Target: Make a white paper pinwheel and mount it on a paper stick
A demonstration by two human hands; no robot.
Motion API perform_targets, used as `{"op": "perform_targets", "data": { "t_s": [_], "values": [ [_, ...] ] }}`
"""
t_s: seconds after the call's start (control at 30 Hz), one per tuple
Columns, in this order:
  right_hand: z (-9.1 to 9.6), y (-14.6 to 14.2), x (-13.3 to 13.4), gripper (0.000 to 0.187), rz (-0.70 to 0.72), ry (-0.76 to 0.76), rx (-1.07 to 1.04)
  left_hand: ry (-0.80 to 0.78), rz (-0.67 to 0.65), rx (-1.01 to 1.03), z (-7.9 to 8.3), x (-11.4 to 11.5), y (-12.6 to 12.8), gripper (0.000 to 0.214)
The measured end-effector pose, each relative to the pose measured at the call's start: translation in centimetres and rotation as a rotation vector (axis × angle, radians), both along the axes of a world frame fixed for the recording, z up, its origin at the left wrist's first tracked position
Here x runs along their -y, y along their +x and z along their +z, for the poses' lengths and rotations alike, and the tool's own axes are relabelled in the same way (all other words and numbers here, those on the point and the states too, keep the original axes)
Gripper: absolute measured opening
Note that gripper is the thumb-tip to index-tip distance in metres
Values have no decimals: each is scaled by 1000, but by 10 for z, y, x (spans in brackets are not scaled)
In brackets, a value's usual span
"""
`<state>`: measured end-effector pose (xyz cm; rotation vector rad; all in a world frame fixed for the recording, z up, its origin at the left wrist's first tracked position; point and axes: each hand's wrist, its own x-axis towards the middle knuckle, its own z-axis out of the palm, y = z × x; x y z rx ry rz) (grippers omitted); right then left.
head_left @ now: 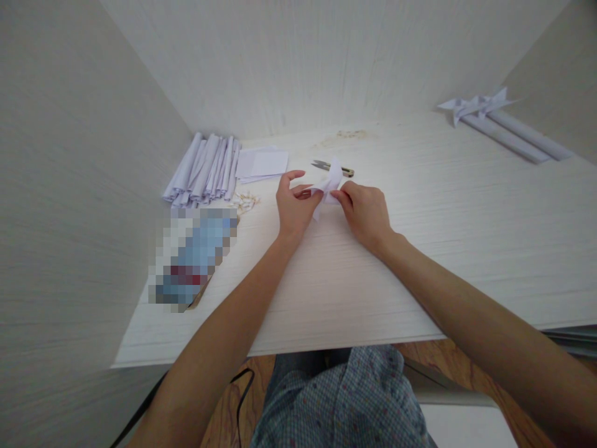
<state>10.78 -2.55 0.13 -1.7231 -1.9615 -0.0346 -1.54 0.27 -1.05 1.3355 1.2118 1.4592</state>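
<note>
Between my two hands is a folded white paper pinwheel (pixel 332 178), its blades sticking up and down. My left hand (pixel 295 205) pinches its left side between thumb and fingers, with the index finger raised and curved. On the right side, my right hand (pixel 366 211) grips the paper with thumb and bent forefinger. Just behind the paper lie small thread snips (pixel 349 172), partly covered by it, blades pointing left. What sits at the paper's centre is hidden by my fingers.
Rolled paper tubes (pixel 205 168) are piled at the back left, beside flat paper sheets (pixel 263 163). Small pale bits (pixel 245 201) lie in front of them. A blurred-out flat object (pixel 196 258) rests nearer. Finished-looking paper pinwheels on tubes (pixel 480 107) lie far right. Panels enclose the desk (pixel 354 292).
</note>
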Motion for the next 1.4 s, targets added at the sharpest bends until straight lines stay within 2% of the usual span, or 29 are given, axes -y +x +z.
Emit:
{"op": "perform_targets", "data": {
  "t_s": [0.3, 0.83, 1.4],
  "values": [
    [-4, 5, -3, 25, 135, 84, -152, -2, 9, 13, 1, 0, 1, 41],
    [1, 2, -2, 28, 129, 12, -127, 31, -11, -28, 0, 0, -1, 42],
    [-3, 4, -4, 24, 169, 46, -180, 76, -5, -47, -2, -2, -1, 42]
  ]
}}
